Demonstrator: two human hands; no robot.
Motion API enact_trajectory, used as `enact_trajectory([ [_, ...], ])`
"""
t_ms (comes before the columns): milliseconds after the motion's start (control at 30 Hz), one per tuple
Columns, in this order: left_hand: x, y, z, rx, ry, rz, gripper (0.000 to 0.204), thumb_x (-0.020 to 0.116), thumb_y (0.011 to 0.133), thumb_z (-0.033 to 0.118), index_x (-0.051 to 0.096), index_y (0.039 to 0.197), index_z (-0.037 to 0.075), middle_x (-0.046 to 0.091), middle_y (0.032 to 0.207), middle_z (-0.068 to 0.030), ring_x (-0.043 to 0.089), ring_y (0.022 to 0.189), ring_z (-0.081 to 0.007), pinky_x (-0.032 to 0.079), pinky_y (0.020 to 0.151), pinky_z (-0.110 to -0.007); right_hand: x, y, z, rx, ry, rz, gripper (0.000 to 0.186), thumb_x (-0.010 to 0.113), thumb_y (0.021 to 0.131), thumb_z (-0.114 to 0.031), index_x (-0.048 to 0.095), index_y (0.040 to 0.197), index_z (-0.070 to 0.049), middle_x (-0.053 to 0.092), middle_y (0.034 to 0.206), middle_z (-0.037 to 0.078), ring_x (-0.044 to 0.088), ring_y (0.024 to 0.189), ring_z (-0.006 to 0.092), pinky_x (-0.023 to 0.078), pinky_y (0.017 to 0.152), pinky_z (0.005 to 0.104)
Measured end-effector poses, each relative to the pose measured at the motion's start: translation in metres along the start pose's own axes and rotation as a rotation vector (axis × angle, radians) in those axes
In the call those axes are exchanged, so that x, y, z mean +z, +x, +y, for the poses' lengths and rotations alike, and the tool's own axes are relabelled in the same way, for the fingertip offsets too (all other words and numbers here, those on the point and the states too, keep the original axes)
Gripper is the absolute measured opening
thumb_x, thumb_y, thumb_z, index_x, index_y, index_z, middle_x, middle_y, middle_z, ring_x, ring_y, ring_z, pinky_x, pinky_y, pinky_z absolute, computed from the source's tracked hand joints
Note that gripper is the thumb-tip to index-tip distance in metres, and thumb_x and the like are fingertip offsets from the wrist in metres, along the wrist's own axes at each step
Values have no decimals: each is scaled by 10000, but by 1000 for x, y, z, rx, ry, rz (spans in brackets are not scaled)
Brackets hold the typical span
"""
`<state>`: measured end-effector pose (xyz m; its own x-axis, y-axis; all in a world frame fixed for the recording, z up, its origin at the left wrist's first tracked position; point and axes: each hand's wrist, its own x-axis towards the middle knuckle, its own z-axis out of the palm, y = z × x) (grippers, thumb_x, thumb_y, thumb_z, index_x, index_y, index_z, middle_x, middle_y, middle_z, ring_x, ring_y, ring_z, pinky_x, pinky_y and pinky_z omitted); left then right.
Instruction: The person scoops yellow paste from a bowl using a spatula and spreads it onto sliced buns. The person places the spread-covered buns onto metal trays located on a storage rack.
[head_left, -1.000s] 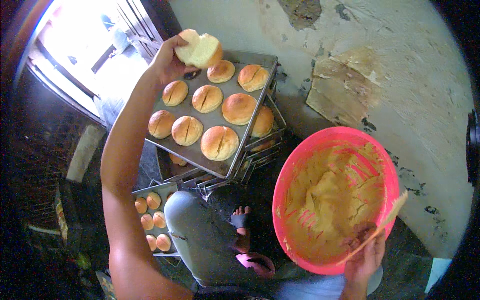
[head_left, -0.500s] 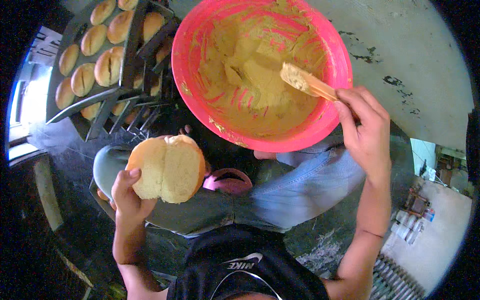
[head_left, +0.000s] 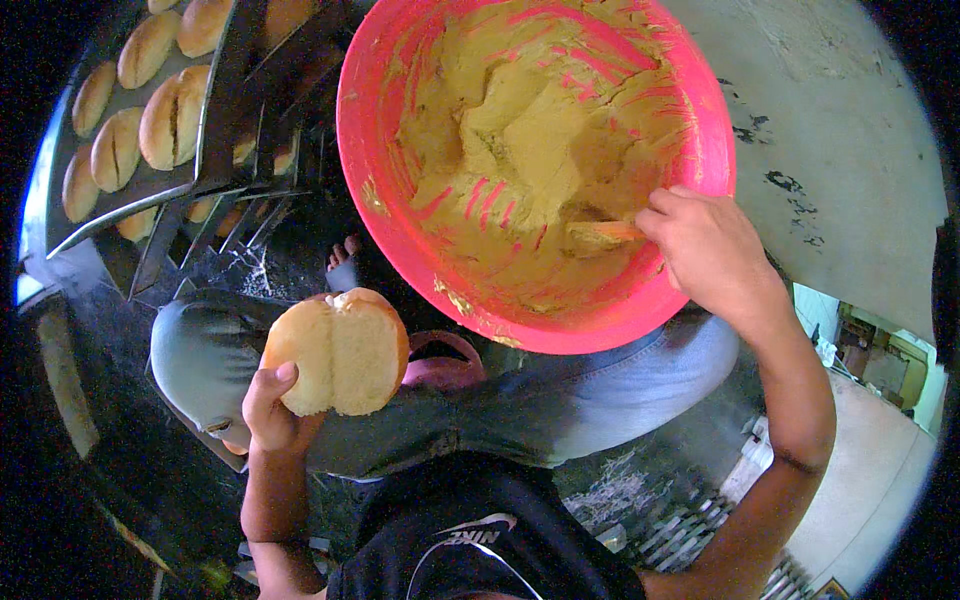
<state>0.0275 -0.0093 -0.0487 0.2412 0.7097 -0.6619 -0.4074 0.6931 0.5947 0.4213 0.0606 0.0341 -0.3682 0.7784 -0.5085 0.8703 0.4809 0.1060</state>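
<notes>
My left hand [head_left: 283, 405] holds a round bread bun [head_left: 355, 355], split open with its pale crumb facing up, over my lap. A large pink bowl [head_left: 372, 110] sits above my right leg, smeared inside with thick tan paste [head_left: 540, 150]. Fingers of my right hand [head_left: 705, 245] are closed round an orange spatula [head_left: 625, 229], whose tip is down in the paste at the bowl's lower right side.
At the upper left, a metal tray [head_left: 105, 215] of slit buns [head_left: 173, 117] rests on a stack of racks with more trays. A pink sandal [head_left: 440, 370] and a bare foot [head_left: 342, 258] are below the bowl. A stained wall [head_left: 820, 120] is at right.
Since a second ago, the bun has come from above the tray down over my lap. The spatula has swung round, and in the last half second its tip has sunk lower into the paste.
</notes>
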Motion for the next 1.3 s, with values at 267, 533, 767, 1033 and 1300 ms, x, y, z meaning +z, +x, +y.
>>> enact_trajectory([
  [267,3,0,6,-22,31,50,854,605,695,396,360,1396,-26,484,1347,-215,504,1236,-366,405,1044,-480,-4,-10,-22,-37,828,43,134,638,817,-76,637,926,1,627,835,135,632,760,303,501,661,388],
  [533,33,-39,26,253,-159,83,642,548,827,418,472,1335,33,591,1233,-135,581,1145,-328,451,994,-491,-33,-35,-84,112,1255,316,181,669,854,-64,638,1025,-14,649,820,80,642,750,178,502,666,303],
  [767,66,-65,31,233,-302,-138,643,501,883,448,422,1372,38,544,1317,-156,549,1201,-321,428,1026,-472,-25,-24,-156,-215,751,1054,453,664,717,65,670,1149,-69,622,958,76,608,800,247,510,695,335],
  [1033,67,-82,29,371,-349,-189,656,470,909,433,366,1417,32,483,1386,-177,508,1255,-326,398,1060,-477,-43,-65,-162,-238,266,790,509,635,678,-43,681,1175,-138,578,1037,47,549,891,229,488,707,354],
  [1300,56,-89,43,254,-473,-273,649,497,890,452,404,1390,47,525,1342,-156,542,1211,-334,412,1046,-481,-27,-60,-152,59,1500,677,92,509,967,-61,573,1032,-50,660,894,68,641,694,179,506,611,315],
])
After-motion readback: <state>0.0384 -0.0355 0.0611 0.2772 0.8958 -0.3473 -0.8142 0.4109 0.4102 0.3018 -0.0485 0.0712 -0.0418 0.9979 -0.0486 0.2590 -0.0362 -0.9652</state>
